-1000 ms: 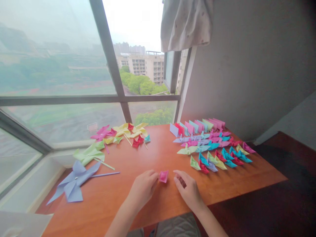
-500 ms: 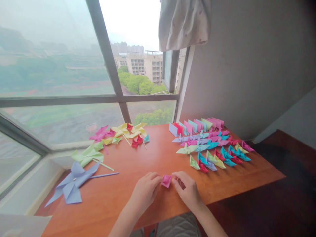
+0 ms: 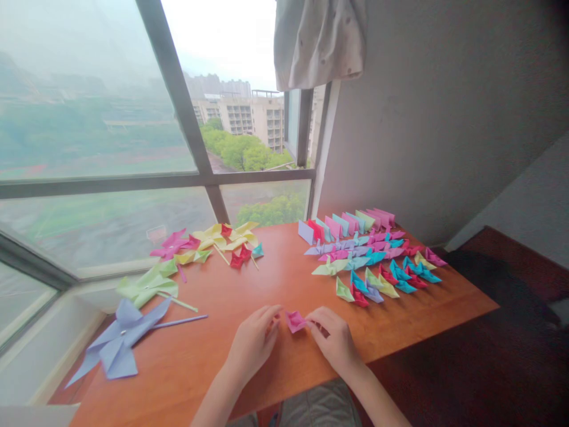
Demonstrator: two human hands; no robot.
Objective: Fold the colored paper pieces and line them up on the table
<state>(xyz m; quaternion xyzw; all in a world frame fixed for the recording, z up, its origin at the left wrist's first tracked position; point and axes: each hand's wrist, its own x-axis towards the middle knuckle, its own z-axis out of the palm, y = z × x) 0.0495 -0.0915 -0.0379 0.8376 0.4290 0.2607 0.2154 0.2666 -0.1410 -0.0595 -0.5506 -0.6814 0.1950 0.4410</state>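
Observation:
A small pink folded paper piece [image 3: 294, 321] lies on the wooden table [image 3: 249, 284] just in front of me. My right hand [image 3: 334, 343] pinches its right edge with thumb and forefinger. My left hand [image 3: 254, 342] rests on the table just left of the paper, fingers loosely spread and curled, a small gap from it.
Rows of small folded paper shapes [image 3: 373, 261] in pink, blue, green and red fill the table's right half. Paper pinwheels lie at left: lilac [image 3: 118, 343], light green [image 3: 149, 286], pink and yellow [image 3: 208, 240]. A window stands behind, a grey wall at right.
The left hand has let go of the pink paper and drawn slightly back; the right hand has taken hold of its right edge. The view has shifted a little to the right.

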